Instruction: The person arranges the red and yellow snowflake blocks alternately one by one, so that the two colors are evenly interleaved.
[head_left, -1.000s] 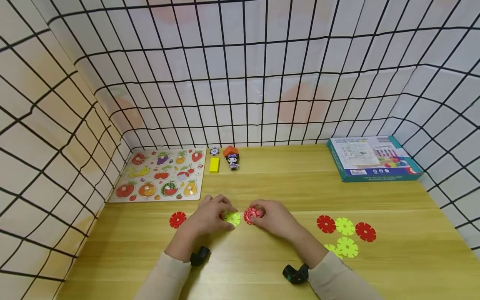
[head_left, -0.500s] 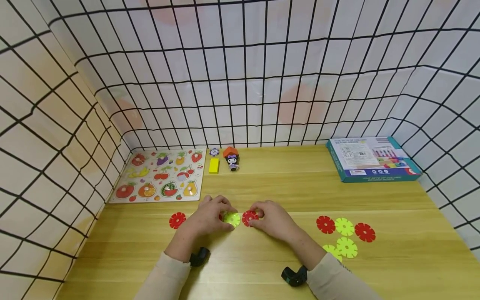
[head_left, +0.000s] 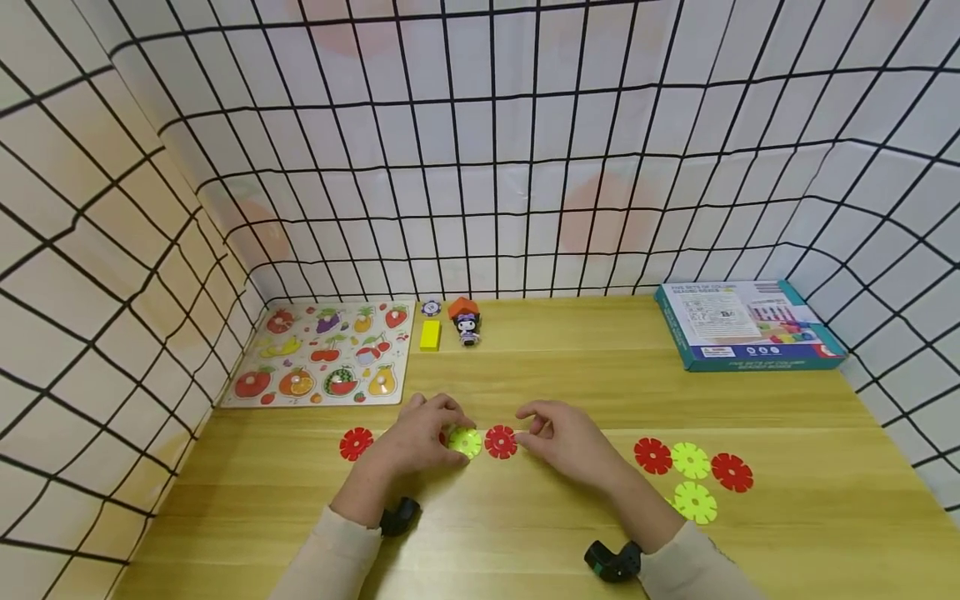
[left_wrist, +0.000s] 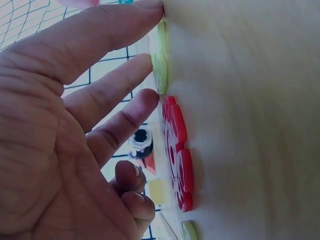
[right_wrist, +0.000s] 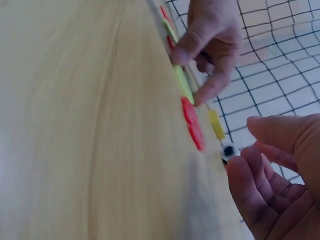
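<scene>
In the head view my left hand (head_left: 416, 437) holds a yellow-green snowflake disc (head_left: 469, 443) flat on the table, thumb and a finger at opposite edges. Right of that disc lies a red snowflake disc (head_left: 500, 442), close beside it. My right hand (head_left: 570, 443) is just right of the red disc, fingers loosely bent and nothing between them. Under the left palm another red disc (left_wrist: 178, 155) shows in the left wrist view. A further red disc (head_left: 356, 444) lies left of the left hand, which partly covers the row.
Several loose red and yellow-green discs (head_left: 695, 502) lie to the right, partly behind the right forearm. A fruit puzzle board (head_left: 315, 354), a yellow block (head_left: 430, 336) and a small figurine (head_left: 467, 327) stand at the back. A teal box (head_left: 750, 325) lies back right, before a grid-covered wall.
My right hand set the red disc down flat beside the yellow-green one, let it go and drew back slightly to the right. My left hand stayed in place.
</scene>
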